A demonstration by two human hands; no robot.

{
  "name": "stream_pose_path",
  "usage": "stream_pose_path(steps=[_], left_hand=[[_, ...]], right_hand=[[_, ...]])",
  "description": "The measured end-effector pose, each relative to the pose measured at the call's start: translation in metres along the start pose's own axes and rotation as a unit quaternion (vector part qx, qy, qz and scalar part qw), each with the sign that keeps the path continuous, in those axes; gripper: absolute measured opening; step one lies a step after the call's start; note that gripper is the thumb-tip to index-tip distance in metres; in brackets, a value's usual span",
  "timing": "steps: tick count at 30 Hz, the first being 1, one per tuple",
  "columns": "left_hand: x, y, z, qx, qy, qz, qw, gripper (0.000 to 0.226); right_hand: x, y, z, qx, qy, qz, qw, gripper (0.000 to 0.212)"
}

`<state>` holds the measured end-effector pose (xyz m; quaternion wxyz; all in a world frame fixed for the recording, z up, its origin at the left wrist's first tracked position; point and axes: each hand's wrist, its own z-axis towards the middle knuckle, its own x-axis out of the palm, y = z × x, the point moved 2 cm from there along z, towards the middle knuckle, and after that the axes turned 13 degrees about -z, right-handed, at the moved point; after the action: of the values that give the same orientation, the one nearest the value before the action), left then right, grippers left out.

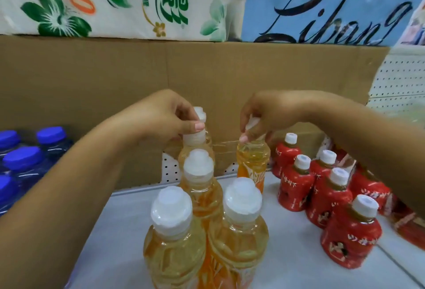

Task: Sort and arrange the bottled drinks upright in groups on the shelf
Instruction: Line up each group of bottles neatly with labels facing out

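The left hand (167,114) pinches the white cap of the rear orange bottle (194,139); the right hand (269,111) pinches the cap of another orange bottle (253,160) just beside it, both upright. Three more orange drinks (236,231) stand in front on the white shelf (287,231); red bottles (326,196) are grouped to the right and blue-capped bottles (23,157) to the left, with cardboard (92,70) behind.

Six orange bottles (171,249), five-plus red bottles (350,240), four blue caps (23,157)

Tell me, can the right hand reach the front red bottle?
Probably yes, once freed: the right hand pinches the cap of a yellow bottle, but nothing covers the front red bottle.
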<state>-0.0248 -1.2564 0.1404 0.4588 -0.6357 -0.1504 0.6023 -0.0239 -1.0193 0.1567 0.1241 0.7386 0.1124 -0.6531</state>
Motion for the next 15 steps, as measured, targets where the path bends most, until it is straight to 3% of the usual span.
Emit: stream_pose_path(steps=[15], left_hand=[[-0.041,0.038,0.002,-0.081,-0.135,0.045,0.987,0.009]], right_hand=[[-0.002,0.044,0.045,-0.076,-0.031,0.018,0.996,0.046]])
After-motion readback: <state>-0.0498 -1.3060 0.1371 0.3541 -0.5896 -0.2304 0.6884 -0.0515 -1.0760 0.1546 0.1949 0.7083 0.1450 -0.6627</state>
